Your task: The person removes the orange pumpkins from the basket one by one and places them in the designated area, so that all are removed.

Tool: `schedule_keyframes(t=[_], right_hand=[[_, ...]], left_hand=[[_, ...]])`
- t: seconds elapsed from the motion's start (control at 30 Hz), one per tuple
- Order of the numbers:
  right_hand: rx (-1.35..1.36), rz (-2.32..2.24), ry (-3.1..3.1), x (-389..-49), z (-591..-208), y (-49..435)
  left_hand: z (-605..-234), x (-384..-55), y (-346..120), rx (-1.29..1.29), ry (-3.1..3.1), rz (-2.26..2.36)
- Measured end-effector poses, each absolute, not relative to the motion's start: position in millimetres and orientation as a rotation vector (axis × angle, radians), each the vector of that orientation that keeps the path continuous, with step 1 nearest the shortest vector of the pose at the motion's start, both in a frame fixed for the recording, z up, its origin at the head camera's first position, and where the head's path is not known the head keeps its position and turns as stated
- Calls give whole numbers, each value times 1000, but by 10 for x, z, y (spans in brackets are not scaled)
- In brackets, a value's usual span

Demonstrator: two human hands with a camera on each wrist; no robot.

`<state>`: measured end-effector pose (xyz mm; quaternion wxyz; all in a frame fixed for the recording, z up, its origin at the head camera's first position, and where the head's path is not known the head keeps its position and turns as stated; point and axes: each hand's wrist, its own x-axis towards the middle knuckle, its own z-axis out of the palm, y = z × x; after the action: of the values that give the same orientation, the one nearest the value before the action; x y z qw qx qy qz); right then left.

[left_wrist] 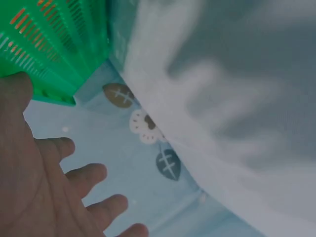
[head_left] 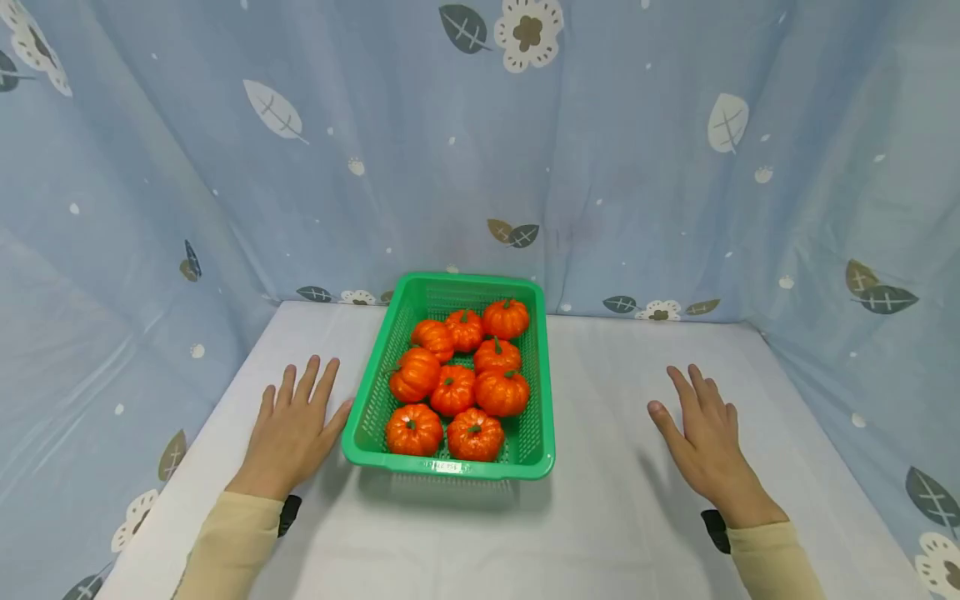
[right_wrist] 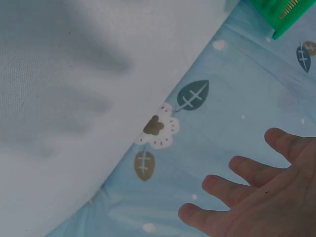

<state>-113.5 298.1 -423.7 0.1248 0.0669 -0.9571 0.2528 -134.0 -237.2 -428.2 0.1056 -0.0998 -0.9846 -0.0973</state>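
Observation:
A green plastic basket with slotted walls stands at the middle of the table, holding several small orange pumpkins with green stems. My left hand is palm down just left of the basket, fingers spread and thumb tip right at its side wall. In the left wrist view the thumb of this hand overlaps the basket's lower edge. Well to the right of the basket, my right hand hovers over the table with fingers extended, holding nothing. The right wrist view shows its spread fingers.
A white cloth covers the table. Blue curtains printed with leaves and flowers rise behind it and along the left and right sides. A corner of the basket shows at the top of the right wrist view.

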Motion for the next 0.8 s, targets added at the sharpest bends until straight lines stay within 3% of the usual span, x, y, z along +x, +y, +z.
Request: schedule_keyframes(t=[0.47,0.8], right_hand=[[185,752,-2796,-1096,-4255,3081],[251,842,-2744,-1113,-4211,3110]], left_hand=[[-4137,-1129,-2245,-417,-2732,-628],[-4099,-1012,-1992,-447,-3012,-621]])
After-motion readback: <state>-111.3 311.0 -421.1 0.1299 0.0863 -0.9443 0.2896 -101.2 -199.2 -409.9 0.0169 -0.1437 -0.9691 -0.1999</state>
